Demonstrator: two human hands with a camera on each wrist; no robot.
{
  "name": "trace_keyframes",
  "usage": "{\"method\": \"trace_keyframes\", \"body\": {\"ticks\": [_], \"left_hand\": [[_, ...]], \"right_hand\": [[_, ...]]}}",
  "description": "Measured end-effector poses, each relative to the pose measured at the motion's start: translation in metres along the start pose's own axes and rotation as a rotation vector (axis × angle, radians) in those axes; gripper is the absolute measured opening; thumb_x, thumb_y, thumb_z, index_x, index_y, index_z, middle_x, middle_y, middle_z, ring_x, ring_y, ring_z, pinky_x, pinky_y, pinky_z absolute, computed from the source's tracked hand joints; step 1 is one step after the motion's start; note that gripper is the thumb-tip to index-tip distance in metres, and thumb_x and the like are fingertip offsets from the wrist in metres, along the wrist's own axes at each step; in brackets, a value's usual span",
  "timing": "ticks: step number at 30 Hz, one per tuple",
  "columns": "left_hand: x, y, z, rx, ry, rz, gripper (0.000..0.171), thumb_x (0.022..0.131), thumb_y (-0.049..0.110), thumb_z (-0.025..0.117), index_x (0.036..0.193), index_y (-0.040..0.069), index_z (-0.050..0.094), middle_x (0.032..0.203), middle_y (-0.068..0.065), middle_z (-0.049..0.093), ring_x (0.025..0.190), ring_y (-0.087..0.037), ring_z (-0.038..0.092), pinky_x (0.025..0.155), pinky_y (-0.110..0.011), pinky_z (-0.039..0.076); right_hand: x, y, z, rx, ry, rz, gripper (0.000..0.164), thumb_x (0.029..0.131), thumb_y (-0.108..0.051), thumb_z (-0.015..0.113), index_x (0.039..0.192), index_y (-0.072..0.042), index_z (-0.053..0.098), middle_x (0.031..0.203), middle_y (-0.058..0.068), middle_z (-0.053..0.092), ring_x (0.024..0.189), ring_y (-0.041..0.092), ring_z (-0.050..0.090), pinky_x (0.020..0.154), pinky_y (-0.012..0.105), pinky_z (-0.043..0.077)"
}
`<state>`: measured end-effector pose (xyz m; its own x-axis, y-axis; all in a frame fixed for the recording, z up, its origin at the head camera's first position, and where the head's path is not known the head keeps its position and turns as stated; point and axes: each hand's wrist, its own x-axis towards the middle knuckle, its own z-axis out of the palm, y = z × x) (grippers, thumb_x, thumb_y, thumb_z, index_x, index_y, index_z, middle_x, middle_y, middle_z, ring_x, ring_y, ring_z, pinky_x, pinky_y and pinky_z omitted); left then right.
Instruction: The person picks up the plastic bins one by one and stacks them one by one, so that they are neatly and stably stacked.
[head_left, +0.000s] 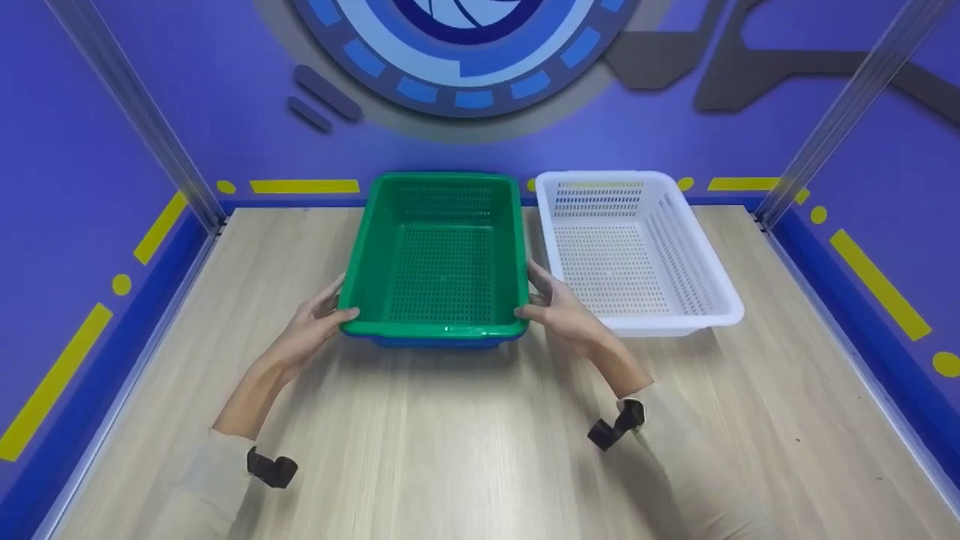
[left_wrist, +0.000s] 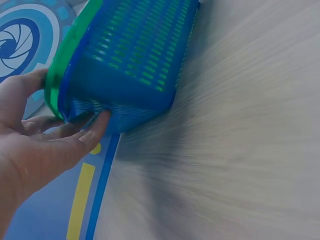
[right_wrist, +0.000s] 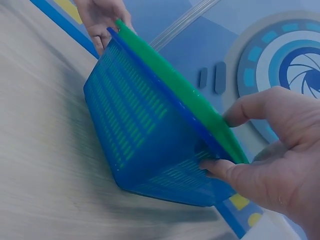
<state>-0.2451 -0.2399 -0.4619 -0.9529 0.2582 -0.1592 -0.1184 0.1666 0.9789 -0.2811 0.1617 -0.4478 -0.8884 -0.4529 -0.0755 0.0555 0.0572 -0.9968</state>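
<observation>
A green basket [head_left: 442, 277] sits nested inside a blue basket [head_left: 439, 342], which shows only as a strip below the green rim in the head view. From the side, the wrist views show the blue basket's slotted wall [left_wrist: 125, 55] under the green rim [right_wrist: 175, 80]. My left hand [head_left: 311, 328] grips the near left corner, thumb on the green rim and fingers under the edge against the blue wall. At the near right corner my right hand [head_left: 559, 309] holds the rims the same way, thumb above and fingers below.
A white slotted basket [head_left: 641, 322] stands close to the right of the green one, near my right hand. The wooden table [head_left: 450, 442] is bounded by a purple back wall [head_left: 285, 154] and side walls with metal corner posts [head_left: 142, 112].
</observation>
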Motion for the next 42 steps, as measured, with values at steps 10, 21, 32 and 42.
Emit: {"method": "trace_keyframes", "body": {"ticks": [10,21,32,42], "left_hand": [[-0.003,-0.001,0.002,-0.018,0.015,-0.004,0.079,0.106,0.030,0.056,0.166,0.025,0.004,0.174,-0.009,0.008,0.161,-0.030,0.008,0.130,-0.053,0.013],[-0.002,-0.004,0.003,-0.084,0.030,0.002,0.083,0.106,0.031,0.057,0.166,0.023,0.000,0.174,-0.008,0.007,0.160,-0.029,0.011,0.130,-0.051,0.010],[-0.001,-0.007,0.008,-0.103,0.033,0.002,0.081,0.107,0.029,0.054,0.166,0.022,-0.001,0.174,-0.006,0.003,0.161,-0.028,0.007,0.131,-0.049,0.008],[0.000,-0.004,0.005,-0.123,0.034,-0.001,0.076,0.108,0.022,0.051,0.166,0.023,0.002,0.173,-0.007,0.012,0.159,-0.026,0.018,0.131,-0.046,0.012]], "right_hand": [[0.005,-0.004,0.006,0.030,0.021,0.042,0.095,0.090,0.007,0.058,0.165,-0.006,0.001,0.174,0.011,0.005,0.155,0.037,0.028,0.128,0.050,0.019],[0.012,-0.009,0.003,0.011,0.002,0.050,0.093,0.090,0.008,0.057,0.165,-0.006,0.003,0.174,0.011,0.005,0.154,0.038,0.030,0.128,0.050,0.023],[0.019,-0.006,0.002,0.060,0.007,0.048,0.095,0.086,0.012,0.055,0.164,-0.002,0.003,0.173,0.013,0.006,0.153,0.040,0.030,0.125,0.049,0.028],[0.019,-0.009,0.004,0.009,0.006,0.074,0.093,0.089,0.007,0.058,0.164,-0.004,0.003,0.173,0.012,0.007,0.154,0.038,0.030,0.125,0.048,0.029]]}}
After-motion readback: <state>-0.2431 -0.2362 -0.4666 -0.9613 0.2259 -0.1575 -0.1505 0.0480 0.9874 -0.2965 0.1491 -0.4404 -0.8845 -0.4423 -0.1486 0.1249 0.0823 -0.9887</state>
